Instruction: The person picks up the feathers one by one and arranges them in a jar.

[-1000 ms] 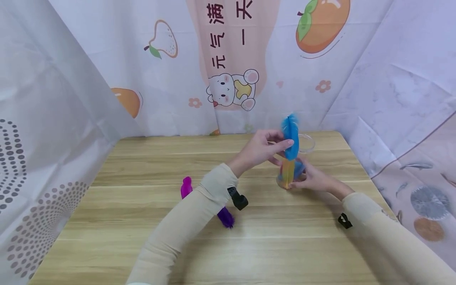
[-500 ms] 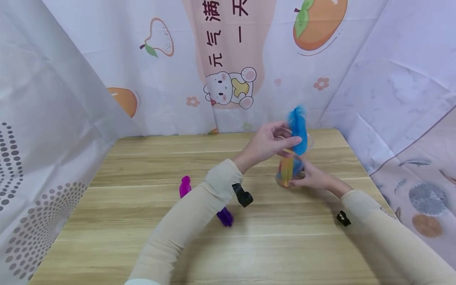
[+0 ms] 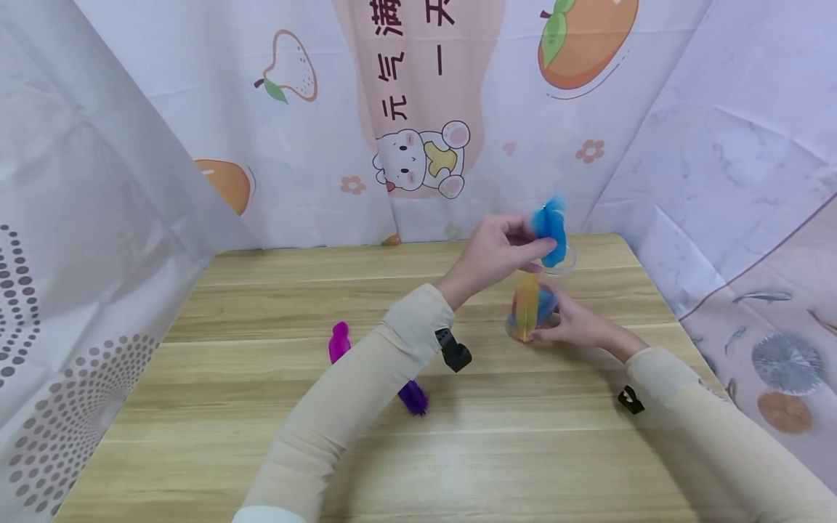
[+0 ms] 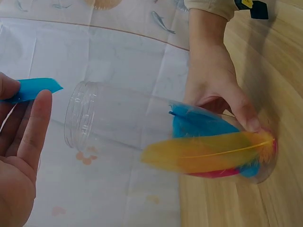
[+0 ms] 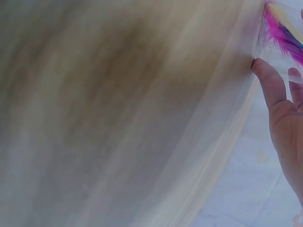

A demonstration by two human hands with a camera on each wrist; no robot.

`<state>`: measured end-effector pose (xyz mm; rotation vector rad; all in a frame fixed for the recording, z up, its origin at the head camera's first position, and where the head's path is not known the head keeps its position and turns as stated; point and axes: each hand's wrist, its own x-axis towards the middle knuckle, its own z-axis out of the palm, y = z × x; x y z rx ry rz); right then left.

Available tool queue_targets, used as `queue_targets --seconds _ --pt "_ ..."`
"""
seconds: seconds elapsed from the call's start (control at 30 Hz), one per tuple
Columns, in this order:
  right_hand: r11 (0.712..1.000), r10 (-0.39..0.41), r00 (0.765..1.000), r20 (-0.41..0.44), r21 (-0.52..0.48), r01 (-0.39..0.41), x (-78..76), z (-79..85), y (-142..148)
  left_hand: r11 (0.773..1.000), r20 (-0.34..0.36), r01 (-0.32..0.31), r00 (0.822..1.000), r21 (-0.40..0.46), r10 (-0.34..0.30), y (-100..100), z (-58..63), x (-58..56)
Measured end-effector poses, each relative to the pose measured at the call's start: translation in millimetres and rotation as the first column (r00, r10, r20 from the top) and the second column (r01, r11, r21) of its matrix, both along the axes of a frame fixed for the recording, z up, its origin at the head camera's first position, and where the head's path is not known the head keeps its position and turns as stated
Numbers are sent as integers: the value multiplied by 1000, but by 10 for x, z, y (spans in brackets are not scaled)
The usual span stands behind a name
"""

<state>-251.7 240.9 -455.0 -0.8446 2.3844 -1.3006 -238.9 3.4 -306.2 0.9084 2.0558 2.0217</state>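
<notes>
My left hand (image 3: 495, 250) pinches a blue feather (image 3: 554, 236) between thumb and fingers. In the left wrist view, the feather's end lies just beyond the threaded mouth of a clear jar (image 4: 83, 116), apart from it. Low on the jar, my right hand (image 3: 578, 325) grips its side while it stands on the table. Inside are a yellow feather (image 4: 199, 153), another blue feather and some magenta (image 5: 284, 35). On the table, a magenta piece of feather (image 3: 339, 343) and a purple piece (image 3: 413, 397) show on either side of my left sleeve, which hides whatever lies between.
The wooden table (image 3: 523, 450) meets a printed curtain (image 3: 294, 203) close behind the jar. A thin clear ring (image 3: 570, 260) shows behind the blue feather; I cannot tell whether it is the jar's rim or a separate lid. Black straps hang at both wrists.
My left hand has risen and shifted right, lifting the blue feather away from the yellow one in the jar. My right hand keeps its grip on the jar in nearly the same place.
</notes>
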Motion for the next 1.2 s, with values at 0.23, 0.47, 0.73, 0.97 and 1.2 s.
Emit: queue_targets --seconds 0.23,0.47,0.73,0.97,1.2 --pt "1000 -8 1000 -11 -8 8 -23 -30 2 999 -12 -31 999 -18 30 31 9 -64" --pt "1000 -3 1000 1 -30 3 -26 -35 -3 996 -39 -42 998 -80 39 33 -30 -120" --pt "999 11 1000 -19 -31 -11 -40 -30 -9 990 -41 -43 998 -135 38 38 -70 -145" --pt "1000 9 1000 -20 -26 -10 -46 -32 -6 987 -46 -50 998 -155 43 54 -94 -163" --pt "1000 6 1000 -19 -22 -6 -41 -19 -11 983 -96 -54 995 -173 38 67 -101 -182"
